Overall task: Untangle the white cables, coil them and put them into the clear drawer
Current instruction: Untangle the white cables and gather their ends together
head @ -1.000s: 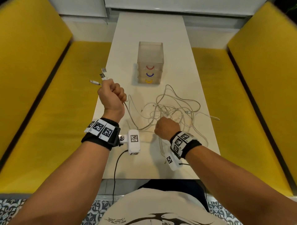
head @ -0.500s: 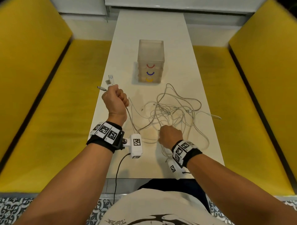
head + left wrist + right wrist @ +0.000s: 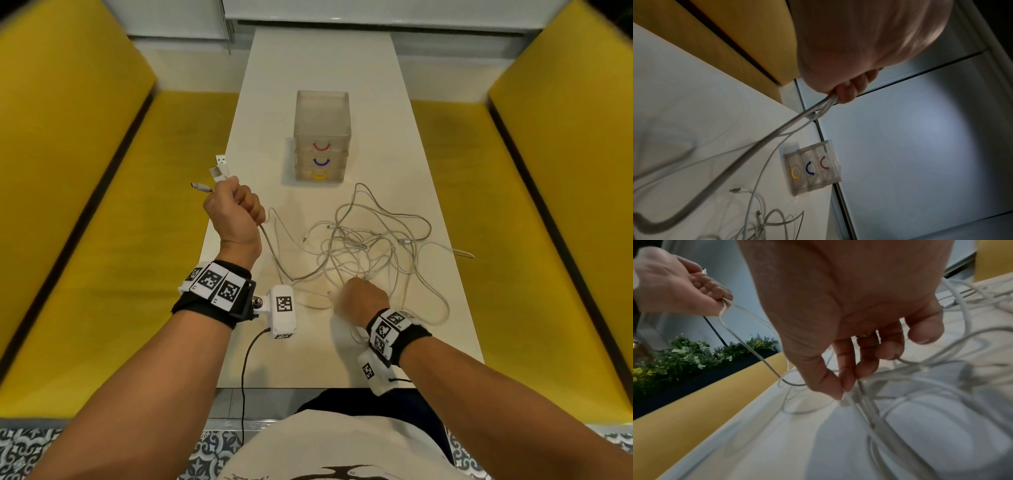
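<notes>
Three shut drawers (image 3: 321,161), contents unclear.

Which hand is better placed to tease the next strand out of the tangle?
Right. The right hand already pinches strands at the tangle of white cables; the left hand is off to the side, its grip holding gathered plug ends.

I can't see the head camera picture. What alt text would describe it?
Left hand grips several white cable ends; right hand pinches the tangled white cables on a white table. Beyond stands a clear drawer unit, drawers shut.
</notes>
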